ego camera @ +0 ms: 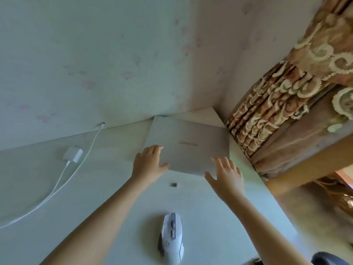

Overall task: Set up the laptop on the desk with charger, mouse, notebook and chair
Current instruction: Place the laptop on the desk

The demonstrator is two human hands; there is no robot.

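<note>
A closed silver laptop (188, 142) lies flat in the far right corner of the pale desk (99, 188), its logo facing me upside down. My left hand (148, 161) rests on its near left corner, fingers spread. My right hand (226, 176) hovers open at its near right edge; whether it touches is unclear. A white charger brick (73, 154) with a white cable (63, 180) sits at the left, the cable's plug end (102, 124) lying by the wall. A white mouse (172, 240) lies near me between my forearms.
A small silver USB dongle (174, 184) lies on the desk just in front of the laptop. Patterned brown curtains (282, 96) hang at the right beyond the desk edge. A dark rounded object (328, 259) shows at the bottom right. Walls close the desk behind.
</note>
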